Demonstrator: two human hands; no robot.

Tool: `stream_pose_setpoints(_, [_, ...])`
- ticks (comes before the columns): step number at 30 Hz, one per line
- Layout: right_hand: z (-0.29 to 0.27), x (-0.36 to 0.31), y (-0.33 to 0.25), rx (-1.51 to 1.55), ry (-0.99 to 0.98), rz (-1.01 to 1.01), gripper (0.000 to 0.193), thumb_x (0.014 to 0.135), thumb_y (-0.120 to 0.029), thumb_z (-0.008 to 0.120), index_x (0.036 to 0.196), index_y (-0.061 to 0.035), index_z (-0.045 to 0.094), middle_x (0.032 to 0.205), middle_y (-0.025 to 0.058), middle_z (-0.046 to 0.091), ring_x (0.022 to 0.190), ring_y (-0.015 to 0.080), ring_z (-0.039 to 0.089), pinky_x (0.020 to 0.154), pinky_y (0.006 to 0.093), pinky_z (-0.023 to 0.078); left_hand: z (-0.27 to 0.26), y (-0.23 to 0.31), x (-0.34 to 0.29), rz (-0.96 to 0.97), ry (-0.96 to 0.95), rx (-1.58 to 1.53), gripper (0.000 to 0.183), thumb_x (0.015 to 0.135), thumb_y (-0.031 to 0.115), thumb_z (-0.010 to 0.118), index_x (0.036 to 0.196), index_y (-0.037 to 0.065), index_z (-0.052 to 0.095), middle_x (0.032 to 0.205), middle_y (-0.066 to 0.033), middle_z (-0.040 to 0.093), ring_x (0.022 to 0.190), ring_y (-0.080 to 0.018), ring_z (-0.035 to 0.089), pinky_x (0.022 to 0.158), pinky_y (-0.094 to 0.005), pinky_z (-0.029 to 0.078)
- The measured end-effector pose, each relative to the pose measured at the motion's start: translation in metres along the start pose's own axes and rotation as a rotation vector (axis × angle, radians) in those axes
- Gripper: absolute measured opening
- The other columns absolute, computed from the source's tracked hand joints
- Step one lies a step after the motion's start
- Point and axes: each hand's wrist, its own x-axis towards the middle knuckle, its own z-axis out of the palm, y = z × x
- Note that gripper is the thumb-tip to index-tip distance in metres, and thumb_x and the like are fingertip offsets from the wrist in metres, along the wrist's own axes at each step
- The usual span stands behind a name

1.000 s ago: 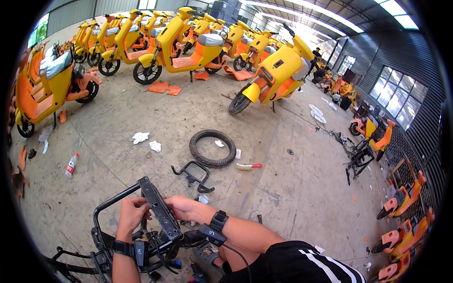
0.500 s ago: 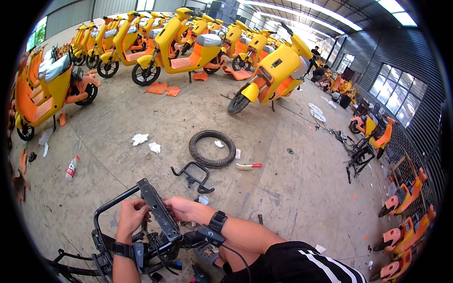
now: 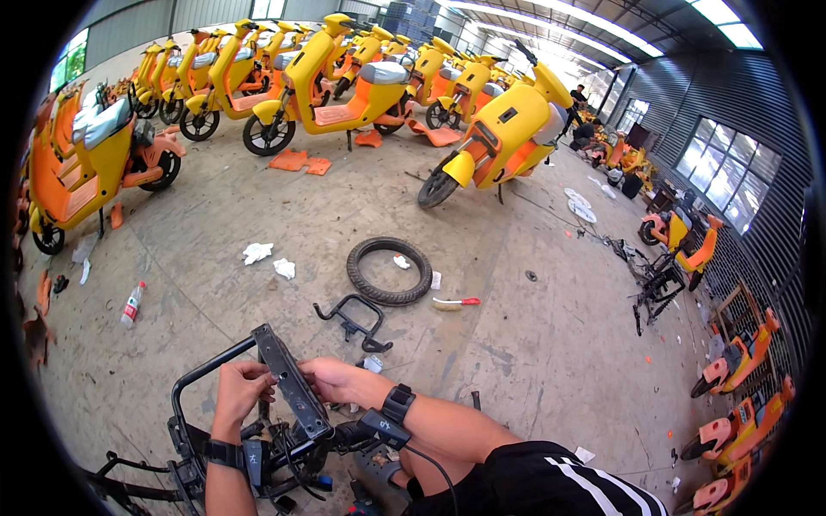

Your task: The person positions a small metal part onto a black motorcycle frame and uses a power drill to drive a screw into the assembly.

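Your lap: black shorts with white stripes point(image 3: 551, 482) at the bottom edge, closest to you.
Your left hand: your left hand point(image 3: 241, 389) is curled round the left edge of the black metal bracket point(image 3: 291, 391), fingers closed on it, a black strap on the wrist.
Your right hand: your right hand point(image 3: 334, 380) is clamped on the bracket's right edge, fingers wrapped behind it, black wrist device point(image 3: 397, 402) just back of it.
The bracket: it's a long flat plate with holes, tilted up between both hands, its lower end down in the black scooter frame point(image 3: 194, 404) in front of your knees.
The frame: bare black tubing, a loop rising on the left, wires bunched at its middle under the plate.
Just beyond: a black bent metal rack point(image 3: 351, 315) lies flat on the concrete floor point(image 3: 516, 361), near your hands but apart from the frame.
Further out: a loose black tyre point(image 3: 389, 271) lies flat, with a red-handled brush point(image 3: 456, 302) just to its right.
Left side: white rags point(image 3: 257, 252) on the floor, a plastic bottle point(image 3: 130, 304) lying well to the left.
Far end: rows of yellow and orange scooters point(image 3: 344, 86) parked across the hall, one yellow scooter point(image 3: 499, 138) standing nearer on its own.
Right wall: more orange scooters point(image 3: 731, 370) lined along the windows.
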Motion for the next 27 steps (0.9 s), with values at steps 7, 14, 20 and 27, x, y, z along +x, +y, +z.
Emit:
stream_pose_setpoints(7, [0.003,0.0,-0.001,0.008,0.024,0.003,0.022,0.095,-0.027,0.043,0.104,-0.0166,0.06,0.085,-0.0035,0.059,0.077,0.011,0.054,0.07,0.0312,0.039,-0.001,0.004,-0.003,0.015,-0.019,0.044,0.008,0.079,-0.001,0.065,0.08,-0.009,0.066,0.068,-0.0111,0.065,0.054,-0.0148,0.063,0.049,-0.0257,0.053])
stream_pose_setpoints(14, [0.003,0.001,-0.001,0.023,0.038,0.003,0.023,0.095,-0.026,0.046,0.106,-0.0147,0.062,0.083,-0.0024,0.061,0.071,0.0102,0.054,0.065,0.0272,0.042,0.0,0.007,-0.004,0.024,-0.01,0.052,0.009,0.079,-0.001,0.065,0.08,-0.009,0.066,0.067,-0.0108,0.065,0.055,-0.014,0.063,0.048,-0.0246,0.051])
stream_pose_setpoints(20, [0.0,0.004,0.001,0.008,0.015,-0.001,0.022,0.094,-0.026,0.045,0.105,-0.0162,0.062,0.084,-0.0031,0.061,0.074,0.01,0.055,0.067,0.0279,0.041,0.0,0.003,-0.001,0.068,-0.01,0.05,0.008,0.076,-0.003,0.067,0.079,-0.01,0.065,0.065,-0.0112,0.065,0.051,-0.0136,0.061,0.046,-0.0245,0.05])
stream_pose_setpoints(27, [0.0,0.005,0.001,0.018,0.034,0.005,0.022,0.094,-0.027,0.047,0.105,-0.0162,0.063,0.082,-0.0028,0.061,0.071,0.0093,0.055,0.065,0.0265,0.041,0.0,0.001,-0.002,0.005,0.004,0.014,0.008,0.075,-0.004,0.067,0.08,-0.009,0.066,0.065,-0.0111,0.065,0.051,-0.0142,0.061,0.046,-0.0249,0.051])
